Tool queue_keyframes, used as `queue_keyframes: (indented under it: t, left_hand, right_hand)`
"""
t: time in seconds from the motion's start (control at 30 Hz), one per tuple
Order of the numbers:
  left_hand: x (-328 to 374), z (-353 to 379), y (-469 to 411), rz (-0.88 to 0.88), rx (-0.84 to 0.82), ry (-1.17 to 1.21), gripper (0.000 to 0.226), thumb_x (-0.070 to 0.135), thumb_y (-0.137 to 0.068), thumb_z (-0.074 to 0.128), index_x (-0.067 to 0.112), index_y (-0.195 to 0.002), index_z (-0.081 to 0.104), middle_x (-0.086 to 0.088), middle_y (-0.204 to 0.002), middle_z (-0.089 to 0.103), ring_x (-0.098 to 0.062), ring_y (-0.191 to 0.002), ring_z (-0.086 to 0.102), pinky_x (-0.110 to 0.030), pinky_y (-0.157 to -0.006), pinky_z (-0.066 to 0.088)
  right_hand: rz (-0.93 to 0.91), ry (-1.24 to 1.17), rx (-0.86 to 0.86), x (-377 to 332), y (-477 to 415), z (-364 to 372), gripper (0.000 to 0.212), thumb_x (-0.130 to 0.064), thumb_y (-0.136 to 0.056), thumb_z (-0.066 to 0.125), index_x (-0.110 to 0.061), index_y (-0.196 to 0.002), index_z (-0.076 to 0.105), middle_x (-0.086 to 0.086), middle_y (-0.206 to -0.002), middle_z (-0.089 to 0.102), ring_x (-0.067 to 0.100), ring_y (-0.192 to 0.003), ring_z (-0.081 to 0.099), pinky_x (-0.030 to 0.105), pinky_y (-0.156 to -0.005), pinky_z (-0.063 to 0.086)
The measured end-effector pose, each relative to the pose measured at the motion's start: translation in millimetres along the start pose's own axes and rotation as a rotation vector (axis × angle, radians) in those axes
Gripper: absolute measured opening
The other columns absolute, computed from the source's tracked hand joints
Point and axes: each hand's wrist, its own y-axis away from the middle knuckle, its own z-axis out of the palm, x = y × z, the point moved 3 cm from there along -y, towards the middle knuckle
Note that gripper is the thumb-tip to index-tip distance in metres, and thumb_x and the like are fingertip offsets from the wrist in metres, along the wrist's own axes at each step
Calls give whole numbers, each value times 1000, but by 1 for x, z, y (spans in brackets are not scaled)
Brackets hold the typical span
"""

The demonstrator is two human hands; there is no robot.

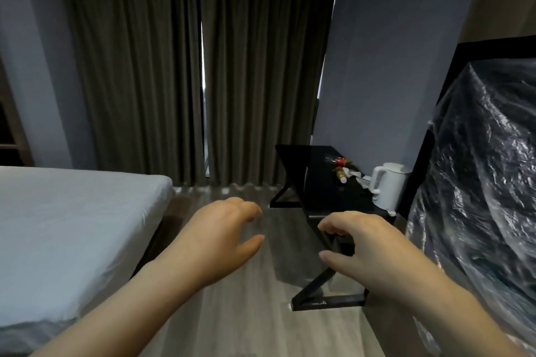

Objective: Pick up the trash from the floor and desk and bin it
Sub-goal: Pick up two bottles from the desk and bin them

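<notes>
Two bare hands are held out above the wood floor point(255, 298), the left hand point(220, 238) and the right hand point(365, 243) both empty, fingers loosely curled and spread, nothing grasped. The landmark taken is the black desk point(322, 182) against the wall. On its top, toward the far end, the trash is seen: a small bottle point(340, 174) lying on its side, a red-and-clear wrapper point(338, 160) just behind it, and crumpled white paper point(358, 178) beside a white kettle point(387, 185). No litter can be made out on the floor before the desk. The hands are judged to be raised in readiness for a reach toward the desk. A plastic-wrapped object point(487, 182) stands right of the desk; no bin is identified.
</notes>
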Motion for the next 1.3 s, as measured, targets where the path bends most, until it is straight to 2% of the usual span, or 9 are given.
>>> queue_keyframes:
  t: [0.27,0.5,0.77,0.97,1.3]
  left_hand:
    - [-73,39,-69,26,-40,48,43,52,-86,52,36,-126,51,17,-116,56,-3,-104,56,-22,-88,47]
    - [-125,77,-168,50,-41,32,43,51,-85,54,35,-125,53,16,-114,58,-3,-102,57,-21,-86,47]
    - [-175,116,-297,81,-62,12,40,50,-86,54,34,-123,54,14,-114,59,-4,-104,56,-23,-89,46]
    - [-214,161,-374,106,-120,77,40,48,-87,54,34,-124,53,14,-115,58,-6,-105,56,-22,-89,45]
    - [-315,223,-516,237,-161,133,39,49,-85,55,32,-120,56,12,-111,60,-7,-103,58,-23,-86,46]
  right_hand:
    - [76,15,-51,8,-88,37,41,-48,-82,63,-39,-121,53,-21,-115,56,-2,-108,50,21,-92,47]
    - [95,16,-30,46,-190,66,42,-47,-83,62,-39,-124,53,-21,-116,56,-2,-109,50,20,-93,46]
    - [180,12,-23,113,-304,78,39,-47,-82,63,-40,-120,53,-21,-110,56,0,-96,55,16,-81,47]
    - [243,17,-84,151,-377,105,42,-50,-82,62,-40,-122,52,-21,-115,55,-3,-106,51,17,-85,44]
    - [415,-38,-76,180,-520,152,42,-45,-83,66,-41,-122,52,-22,-114,54,-3,-105,52,19,-89,47]
